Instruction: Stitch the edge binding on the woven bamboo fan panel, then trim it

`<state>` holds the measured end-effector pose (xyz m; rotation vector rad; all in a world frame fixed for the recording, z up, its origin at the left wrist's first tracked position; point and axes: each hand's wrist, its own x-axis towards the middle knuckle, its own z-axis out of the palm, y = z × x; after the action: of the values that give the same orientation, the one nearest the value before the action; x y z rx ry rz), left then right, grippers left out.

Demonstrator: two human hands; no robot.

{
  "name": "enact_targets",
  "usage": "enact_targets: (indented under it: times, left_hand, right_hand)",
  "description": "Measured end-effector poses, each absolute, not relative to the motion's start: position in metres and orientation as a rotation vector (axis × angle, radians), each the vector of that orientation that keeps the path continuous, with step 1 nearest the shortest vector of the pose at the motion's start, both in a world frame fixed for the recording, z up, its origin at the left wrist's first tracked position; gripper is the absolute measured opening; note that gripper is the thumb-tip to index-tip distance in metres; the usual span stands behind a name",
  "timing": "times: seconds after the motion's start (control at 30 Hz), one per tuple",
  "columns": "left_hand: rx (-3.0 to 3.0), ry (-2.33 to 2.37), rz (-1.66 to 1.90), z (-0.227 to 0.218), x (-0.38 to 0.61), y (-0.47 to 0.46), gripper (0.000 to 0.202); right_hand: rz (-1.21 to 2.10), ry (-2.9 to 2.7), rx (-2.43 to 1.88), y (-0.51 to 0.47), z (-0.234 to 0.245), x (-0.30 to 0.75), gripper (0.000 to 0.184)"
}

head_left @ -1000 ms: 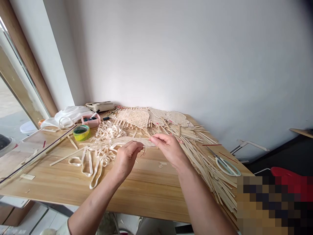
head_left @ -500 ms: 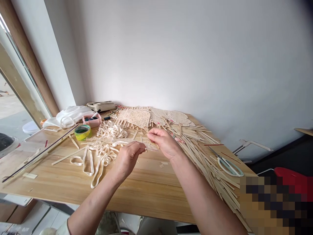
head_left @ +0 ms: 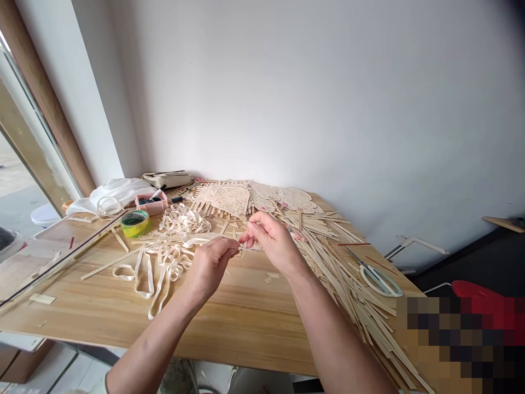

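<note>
My left hand (head_left: 212,265) and my right hand (head_left: 271,241) are raised over the middle of the wooden table (head_left: 229,328), fingertips almost meeting. Each is closed in a pinch. Whatever lies between the fingers is too thin and small to make out. Beside my left hand lies a tangle of cream cloth tape (head_left: 186,219), with loops trailing to the front. Beyond my right hand are flat woven pieces (head_left: 232,198) with curved outlines. A heap of loose pale flat strips (head_left: 328,251) runs along the right, partly behind my right forearm.
Scissors (head_left: 379,282) with pale handles lie at the right edge. On the left stand a roll of yellow-green tape (head_left: 136,224) and a pink box (head_left: 151,204) holding small items. A long dark rod (head_left: 61,265) lies left; a beige pouch (head_left: 167,178) sits against the wall.
My right fingers have come closer to my left fingertips, and more of them are now curled in. The view has shifted slightly; the things on the table lie as before.
</note>
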<state>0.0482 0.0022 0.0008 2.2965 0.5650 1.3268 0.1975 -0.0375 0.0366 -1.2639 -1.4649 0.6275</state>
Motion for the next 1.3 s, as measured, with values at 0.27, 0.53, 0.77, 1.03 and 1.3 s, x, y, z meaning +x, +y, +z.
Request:
enact_targets:
  times: [0.27,0.53,0.77,1.03,1.3]
  left_hand:
    - [2.293,0.575,1.319,-0.003,0.048,0.002,0.015]
    - [2.275,0.597,1.288,-0.002,0.047,0.001,0.016]
    - [2.135,0.635,1.128,0.012,0.045,0.007,0.014]
    - [1.981,0.568,0.874,0.033,0.049,0.026,0.013]
    - [1.973,0.56,0.808,0.035,0.055,0.027,0.012]
  right_hand:
    - [0.81,-1.422,-1.249,-0.045,0.036,0.2,0.016]
    - [0.601,-1.465,-1.256,-0.041,0.027,0.202,0.011]
    - [0.572,-1.59,-1.22,-0.041,0.034,0.202,0.006]
    - [0.388,-1.548,-1.296,-0.03,0.03,0.211,0.005]
    - [-0.069,-1.637,-1.427,-0.032,0.026,0.21,0.012]
